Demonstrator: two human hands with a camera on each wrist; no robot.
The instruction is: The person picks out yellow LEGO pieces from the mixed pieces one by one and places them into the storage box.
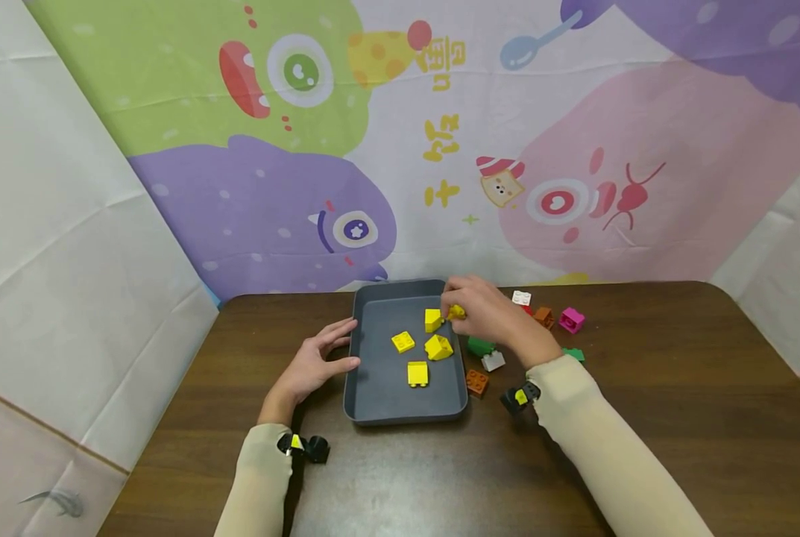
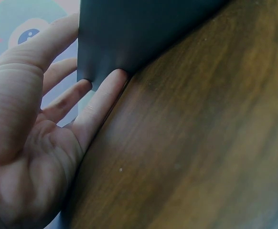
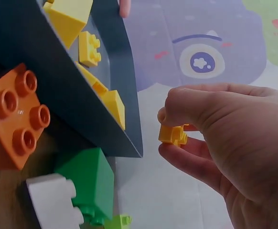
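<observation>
A dark grey tray [image 1: 386, 403] lies on the wooden table with several yellow toy bricks in it, among them a flat brick [image 1: 402, 341] and a sloped one [image 1: 438, 347]. Against the tray's left side rest the fingertips of my left hand [image 1: 312, 365]; in the left wrist view the fingers are fairly straight along the tray wall. My right hand [image 1: 480, 309] is over the tray's right rim, pinching a small yellow brick [image 3: 172, 134] between thumb and fingers. In the right wrist view this brick is above the rim's level, studs toward the palm.
Right of the tray lie loose bricks: orange [image 1: 476, 382], grey [image 1: 493, 361], green [image 1: 481, 346], brown [image 1: 543, 318], pink [image 1: 572, 320], white [image 1: 521, 297] and a second green one [image 1: 574, 354]. A printed cloth [image 1: 440, 246] hangs behind the table.
</observation>
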